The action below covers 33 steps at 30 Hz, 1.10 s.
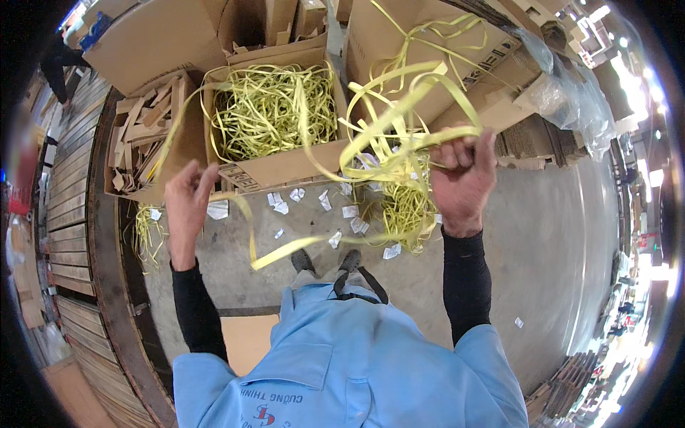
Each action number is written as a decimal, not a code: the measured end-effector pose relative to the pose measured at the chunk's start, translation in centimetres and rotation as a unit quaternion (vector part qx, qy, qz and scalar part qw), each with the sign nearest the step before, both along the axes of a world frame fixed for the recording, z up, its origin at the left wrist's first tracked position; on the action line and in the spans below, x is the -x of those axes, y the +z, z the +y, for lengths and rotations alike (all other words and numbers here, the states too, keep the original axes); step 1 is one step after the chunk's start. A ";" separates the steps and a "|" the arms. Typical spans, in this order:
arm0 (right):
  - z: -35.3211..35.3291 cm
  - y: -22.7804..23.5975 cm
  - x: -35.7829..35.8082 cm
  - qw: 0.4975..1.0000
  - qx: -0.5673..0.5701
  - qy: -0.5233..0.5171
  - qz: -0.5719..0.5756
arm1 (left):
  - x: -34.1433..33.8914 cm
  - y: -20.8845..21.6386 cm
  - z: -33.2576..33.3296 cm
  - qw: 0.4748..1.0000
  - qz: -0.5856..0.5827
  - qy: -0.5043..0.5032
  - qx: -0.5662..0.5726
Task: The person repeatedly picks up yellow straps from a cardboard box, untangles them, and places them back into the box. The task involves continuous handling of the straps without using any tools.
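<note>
Loops of yellow plastic strap [414, 100] are bunched in my right hand [464, 175], whose fingers are closed around them. On the left, my left hand [187, 207] is slightly blurred, with curled fingers and thumb around a length of the same strap. That length runs out beside the thumb, sags below the hands and bends back toward the right. Beyond my hands stands a cardboard box [285, 167] heaped with tangled yellow strap [275, 107]. More strap [407, 210] lies in a pile on the floor beneath my right hand.
A box of cardboard scraps [139, 132] stands at the left, beside a slatted wooden platform [70, 214]. White paper scraps [349, 212] litter the concrete floor [542, 235]. At the far right are a large carton [457, 64], stacked flat cardboard [535, 143] and clear plastic film [578, 107].
</note>
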State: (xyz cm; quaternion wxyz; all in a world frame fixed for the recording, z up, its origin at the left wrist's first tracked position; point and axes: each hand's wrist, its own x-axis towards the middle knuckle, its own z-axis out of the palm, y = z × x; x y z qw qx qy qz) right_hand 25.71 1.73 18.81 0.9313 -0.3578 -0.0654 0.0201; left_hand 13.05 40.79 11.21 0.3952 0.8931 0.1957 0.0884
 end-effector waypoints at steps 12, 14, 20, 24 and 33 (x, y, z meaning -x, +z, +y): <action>0.6 1.6 2.8 0.952 0.019 -0.019 -0.304 | -7.8 0.5 -16.6 0.880 0.019 -0.309 0.360; 0.8 1.7 3.1 0.947 0.042 -0.012 -0.318 | -7.2 -2.2 -19.2 0.762 0.234 -0.352 0.491; 1.1 -0.1 5.9 0.770 0.316 0.125 -0.540 | -4.0 -6.1 -23.7 0.574 0.125 -0.333 0.738; -0.8 -2.5 9.7 0.708 0.433 0.187 -0.526 | -3.9 -4.2 -19.3 0.712 0.042 -0.265 0.649; -2.4 -6.4 11.7 0.712 0.502 0.217 -0.440 | -1.4 -1.8 -13.8 0.954 -0.056 -0.293 -0.029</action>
